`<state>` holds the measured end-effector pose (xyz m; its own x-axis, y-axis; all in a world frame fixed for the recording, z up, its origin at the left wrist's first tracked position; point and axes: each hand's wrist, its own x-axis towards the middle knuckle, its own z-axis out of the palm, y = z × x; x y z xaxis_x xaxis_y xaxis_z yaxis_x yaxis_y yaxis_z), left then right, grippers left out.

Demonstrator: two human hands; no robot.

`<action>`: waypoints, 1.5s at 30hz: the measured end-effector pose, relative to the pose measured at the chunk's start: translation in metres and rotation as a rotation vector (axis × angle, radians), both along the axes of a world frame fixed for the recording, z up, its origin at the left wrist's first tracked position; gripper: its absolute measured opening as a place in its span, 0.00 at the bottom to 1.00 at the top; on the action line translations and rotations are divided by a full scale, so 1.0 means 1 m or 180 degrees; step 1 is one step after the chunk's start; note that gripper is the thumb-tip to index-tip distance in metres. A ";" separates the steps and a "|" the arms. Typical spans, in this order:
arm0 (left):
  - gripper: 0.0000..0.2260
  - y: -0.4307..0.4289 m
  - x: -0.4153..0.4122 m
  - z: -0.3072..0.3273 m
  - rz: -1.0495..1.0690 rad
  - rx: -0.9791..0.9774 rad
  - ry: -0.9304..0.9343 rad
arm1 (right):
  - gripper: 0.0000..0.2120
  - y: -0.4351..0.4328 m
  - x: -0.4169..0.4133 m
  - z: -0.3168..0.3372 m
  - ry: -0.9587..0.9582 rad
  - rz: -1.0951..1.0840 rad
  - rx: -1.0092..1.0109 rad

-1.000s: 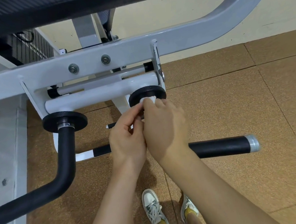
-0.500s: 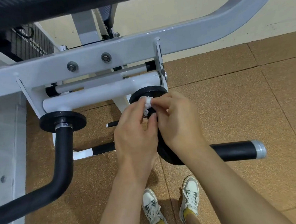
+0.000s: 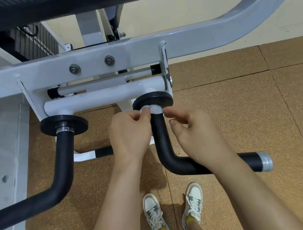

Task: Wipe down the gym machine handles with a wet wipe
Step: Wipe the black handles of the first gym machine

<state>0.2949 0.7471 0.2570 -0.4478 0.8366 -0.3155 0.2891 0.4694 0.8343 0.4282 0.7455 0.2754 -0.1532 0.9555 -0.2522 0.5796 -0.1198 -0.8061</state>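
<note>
The left hand [image 3: 130,134] and right hand [image 3: 193,130] are each pinching an end of the wipe [image 3: 151,109], which is looping round the handle [image 3: 160,141] just under the disc [image 3: 152,99]. Such thin pinches are probably risking a slip or bunching.

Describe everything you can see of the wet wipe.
The wet wipe is white, soft-looking, bunched into a narrow band. It lies across the near side of the black right handle at its top, just under the black disc collar. The left hand pinches its left end, the right hand its right end. Whether it passes behind the handle is hidden.
</note>
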 end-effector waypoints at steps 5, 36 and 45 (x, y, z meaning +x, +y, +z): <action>0.13 -0.002 -0.002 0.002 0.0263 -0.0447 -0.1691 | 0.21 -0.005 0.000 0.004 -0.0597 0.0747 0.0198; 0.03 -0.009 0.007 0.011 -0.1626 0.0888 0.2637 | 0.15 -0.008 0.009 0.014 -0.0272 -0.0127 -0.0183; 0.11 0.017 0.021 0.041 -0.2388 0.0104 0.3313 | 0.15 -0.005 0.009 0.011 -0.0337 -0.0128 -0.0578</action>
